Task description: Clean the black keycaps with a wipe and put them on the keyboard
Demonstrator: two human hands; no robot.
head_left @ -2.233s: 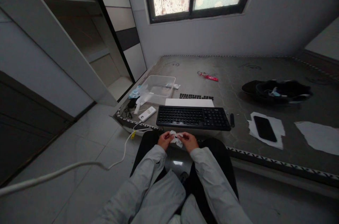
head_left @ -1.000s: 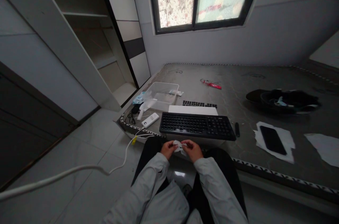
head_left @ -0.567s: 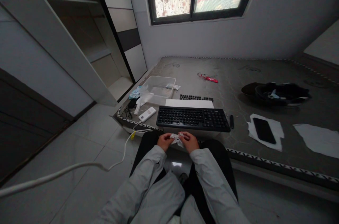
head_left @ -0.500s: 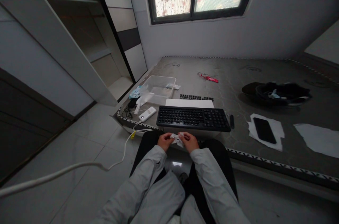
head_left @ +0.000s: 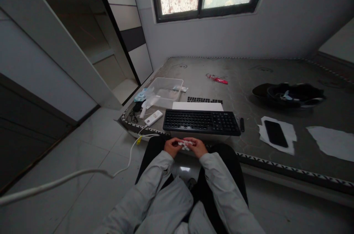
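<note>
Between my two hands is a small crumpled piece of white tissue (head_left: 186,147), low over my lap. My left hand (head_left: 173,147) pinches its left side, and my right hand (head_left: 197,147) grips the right side, fingers almost meeting. Just beyond them a black keyboard (head_left: 201,121) lies at the mattress edge, its near side raised on something pale. Behind it are a white flat box or board (head_left: 197,106) and a row of loose black keycaps (head_left: 204,99).
On the mattress (head_left: 235,75) lie a clear plastic bin (head_left: 179,93), a white power strip (head_left: 153,118) with its cable, a red packet (head_left: 217,79), a black phone (head_left: 276,133) on white paper, a dark cap (head_left: 293,95) and another paper sheet (head_left: 332,141). An open wardrobe stands left.
My hands have drawn closer together, and the tissue between them is bunched smaller. The view has shifted slightly; the things on the mattress stay in place.
</note>
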